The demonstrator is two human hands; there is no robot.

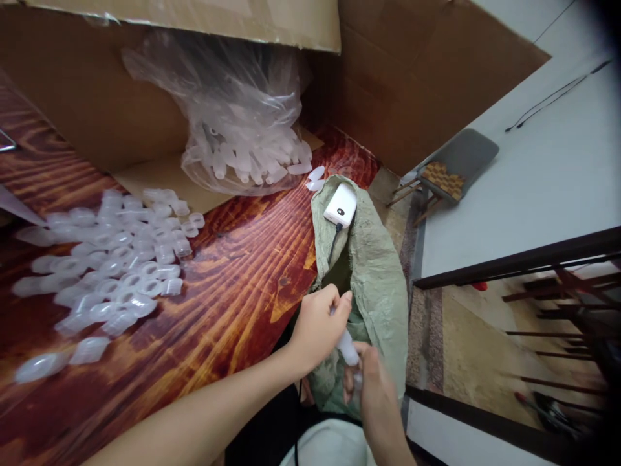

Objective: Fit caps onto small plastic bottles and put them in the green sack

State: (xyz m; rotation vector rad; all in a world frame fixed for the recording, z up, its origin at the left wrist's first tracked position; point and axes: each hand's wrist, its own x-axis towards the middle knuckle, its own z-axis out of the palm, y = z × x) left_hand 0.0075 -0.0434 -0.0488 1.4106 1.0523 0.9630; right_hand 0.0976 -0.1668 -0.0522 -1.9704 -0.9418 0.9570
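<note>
My left hand [317, 327] grips the upper end of a small translucent plastic tube [347, 347] over the mouth of a green woven sack [376, 272]. My right hand [376, 401] holds the tube's lower end from below, fingers closed on it. Both hands meet at the table's right edge. Several clear plastic caps [114, 259] lie spread on the red-brown wooden table [233, 285] to the left. A clear plastic bag of similar tubes [242, 129] spills out of a cardboard box [87, 97] at the back.
A white power bank [341, 204] with a black cable lies on the sack's top. Right of the table the floor drops away, with a grey-seated chair [451, 168] and dark wooden rails [533, 259].
</note>
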